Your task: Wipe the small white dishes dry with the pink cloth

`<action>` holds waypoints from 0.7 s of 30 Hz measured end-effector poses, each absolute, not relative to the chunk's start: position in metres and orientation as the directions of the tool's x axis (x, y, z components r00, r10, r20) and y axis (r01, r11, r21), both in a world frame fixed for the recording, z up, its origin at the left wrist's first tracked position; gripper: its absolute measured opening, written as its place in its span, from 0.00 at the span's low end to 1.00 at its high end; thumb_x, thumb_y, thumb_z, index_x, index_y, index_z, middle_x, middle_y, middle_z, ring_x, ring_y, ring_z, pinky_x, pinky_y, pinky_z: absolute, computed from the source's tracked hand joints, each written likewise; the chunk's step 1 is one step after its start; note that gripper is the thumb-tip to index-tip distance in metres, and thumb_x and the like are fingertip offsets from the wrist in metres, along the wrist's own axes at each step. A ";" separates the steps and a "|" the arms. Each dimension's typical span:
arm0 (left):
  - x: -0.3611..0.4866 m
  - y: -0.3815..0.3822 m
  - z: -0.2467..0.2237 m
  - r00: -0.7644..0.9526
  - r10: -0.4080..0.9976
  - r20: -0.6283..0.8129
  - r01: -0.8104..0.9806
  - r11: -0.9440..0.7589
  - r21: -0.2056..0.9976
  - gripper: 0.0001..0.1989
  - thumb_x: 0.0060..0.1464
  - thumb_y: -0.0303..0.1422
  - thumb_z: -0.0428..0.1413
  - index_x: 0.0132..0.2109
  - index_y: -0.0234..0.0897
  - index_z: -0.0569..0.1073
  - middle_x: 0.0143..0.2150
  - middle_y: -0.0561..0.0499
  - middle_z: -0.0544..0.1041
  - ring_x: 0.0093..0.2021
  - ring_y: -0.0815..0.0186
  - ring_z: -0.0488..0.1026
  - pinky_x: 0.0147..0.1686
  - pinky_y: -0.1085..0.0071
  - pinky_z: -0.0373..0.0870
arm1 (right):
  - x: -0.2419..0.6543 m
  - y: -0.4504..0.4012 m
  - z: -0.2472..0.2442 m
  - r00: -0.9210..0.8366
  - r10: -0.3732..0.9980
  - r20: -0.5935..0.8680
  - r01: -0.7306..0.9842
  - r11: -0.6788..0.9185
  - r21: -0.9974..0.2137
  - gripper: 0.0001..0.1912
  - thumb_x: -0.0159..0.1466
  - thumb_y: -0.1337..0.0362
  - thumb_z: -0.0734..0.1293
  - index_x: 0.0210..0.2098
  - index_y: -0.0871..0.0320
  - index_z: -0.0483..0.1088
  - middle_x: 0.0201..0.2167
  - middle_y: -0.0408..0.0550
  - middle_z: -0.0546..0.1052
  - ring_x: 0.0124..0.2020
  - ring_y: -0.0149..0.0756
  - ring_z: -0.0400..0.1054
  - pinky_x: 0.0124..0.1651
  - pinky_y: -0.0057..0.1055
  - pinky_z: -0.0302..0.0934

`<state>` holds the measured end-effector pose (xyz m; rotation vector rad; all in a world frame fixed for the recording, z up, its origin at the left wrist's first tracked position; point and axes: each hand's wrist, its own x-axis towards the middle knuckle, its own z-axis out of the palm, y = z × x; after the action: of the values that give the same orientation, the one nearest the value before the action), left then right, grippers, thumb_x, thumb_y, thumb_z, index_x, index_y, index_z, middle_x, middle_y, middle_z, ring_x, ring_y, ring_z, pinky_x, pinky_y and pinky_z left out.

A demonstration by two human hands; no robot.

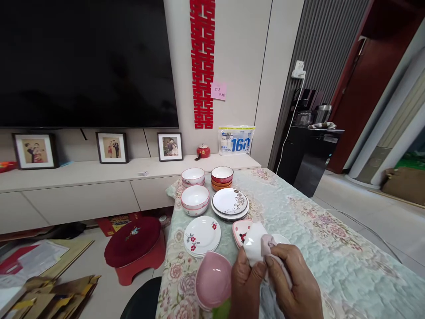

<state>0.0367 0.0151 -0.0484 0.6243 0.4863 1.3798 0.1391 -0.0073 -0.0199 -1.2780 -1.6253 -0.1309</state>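
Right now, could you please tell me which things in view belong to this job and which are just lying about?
In the job, it seems:
white dish in left hand
cloth in right hand
stacked bowls, stacked plates, pink bowl

Seemingly just lying about:
framed photos, red pot, printed bag, red stool, cardboard

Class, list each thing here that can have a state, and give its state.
Television, screen dark
Cabinet fronts, closed
Red pot, lid on
White bowls, stacked, upright
Flowered plates, stacked
Pink bowl, upright, empty
White dish, tilted, in left hand
Cloth, bunched, in right hand
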 end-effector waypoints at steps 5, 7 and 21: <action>0.040 0.016 -0.048 0.170 0.980 0.107 -0.788 0.069 0.612 0.25 0.48 0.38 0.68 0.54 0.38 0.79 0.51 0.41 0.82 0.54 0.48 0.76 0.59 0.53 0.67 | 0.138 0.002 -0.017 0.124 0.589 0.799 0.719 0.501 -0.481 0.05 0.68 0.63 0.66 0.40 0.53 0.75 0.37 0.48 0.75 0.40 0.39 0.71 0.42 0.31 0.68; 0.039 0.018 -0.045 0.179 0.972 0.152 -0.829 0.066 0.556 0.27 0.49 0.37 0.68 0.56 0.39 0.78 0.52 0.41 0.82 0.55 0.47 0.76 0.59 0.52 0.67 | 0.140 0.003 -0.020 0.235 0.628 0.742 0.660 0.457 -0.596 0.07 0.67 0.59 0.67 0.38 0.54 0.76 0.38 0.49 0.77 0.41 0.39 0.73 0.43 0.31 0.69; 0.022 0.023 -0.031 0.301 0.947 0.108 -0.860 0.221 0.460 0.33 0.53 0.36 0.67 0.65 0.44 0.70 0.57 0.40 0.79 0.63 0.49 0.71 0.61 0.57 0.66 | 0.155 -0.017 -0.023 0.274 0.919 -0.284 -0.469 -0.130 -0.874 0.37 0.47 0.51 0.82 0.53 0.58 0.74 0.41 0.54 0.84 0.41 0.51 0.81 0.42 0.41 0.76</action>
<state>0.0217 0.0233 -0.0306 0.4829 0.2121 1.2617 0.1547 -0.0165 -0.0232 -1.1543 -0.5149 1.2858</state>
